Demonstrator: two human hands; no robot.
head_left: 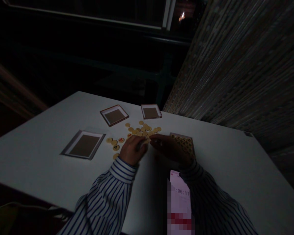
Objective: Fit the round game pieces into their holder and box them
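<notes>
Over the middle of the table, my left hand is closed, its thumb and fingers pinching a pale round Chinese chess piece. My right hand reaches in from the other side with its fingers together, their tips at the same piece; its thumb is mostly hidden in shadow. Just beyond both hands lies a loose spread of wooden Chinese chess pieces, most showing plain faces. A few near my left hand show red or black characters, such as one black-marked piece. Beside my right hand sits a box filled with rows of character-side-up pieces.
Three shallow boxes or lids stand on the white table: one at the left, one at the back and one farther right. A lit phone lies near my right forearm. A string curtain hangs behind. The room is dim.
</notes>
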